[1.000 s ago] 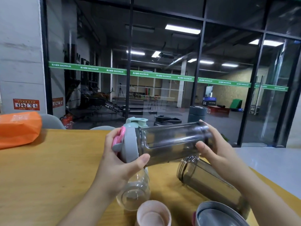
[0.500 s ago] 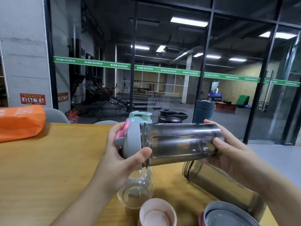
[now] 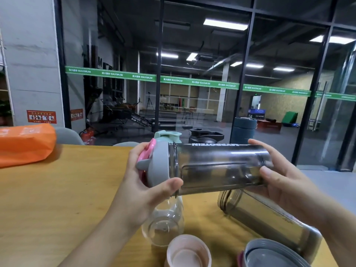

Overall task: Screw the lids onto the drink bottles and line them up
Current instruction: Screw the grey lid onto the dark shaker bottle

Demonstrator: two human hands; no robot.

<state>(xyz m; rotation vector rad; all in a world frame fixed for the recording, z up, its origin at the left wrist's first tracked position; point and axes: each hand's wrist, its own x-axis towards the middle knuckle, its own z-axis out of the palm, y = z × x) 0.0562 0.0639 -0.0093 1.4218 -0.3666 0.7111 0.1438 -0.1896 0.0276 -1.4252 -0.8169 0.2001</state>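
The person held a smoky grey shaker bottle (image 3: 217, 168) on its side above the wooden table (image 3: 57, 189). The left hand (image 3: 142, 189) was curled around the grey lid (image 3: 159, 164) with its pink flip cap, the thumb pressed along the lid's lower rim and the fingers (image 3: 137, 153) wrapped behind it. The right hand (image 3: 283, 178) gripped the bottle's base, thumb in front, fingers over the top. Just below the left thumb lay a clear bottle (image 3: 163, 224), lidless. Beneath the right palm lay a second grey bottle (image 3: 269, 220), open-mouthed. Nearer the camera sat a pink cup-shaped lid (image 3: 187, 251) and a grey lid with pink trim (image 3: 269, 255). Beyond the fingers stood a mint-lidded bottle (image 3: 167, 136), a black-lidded bottle (image 3: 206, 134) and a dark teal flask (image 3: 243, 130).
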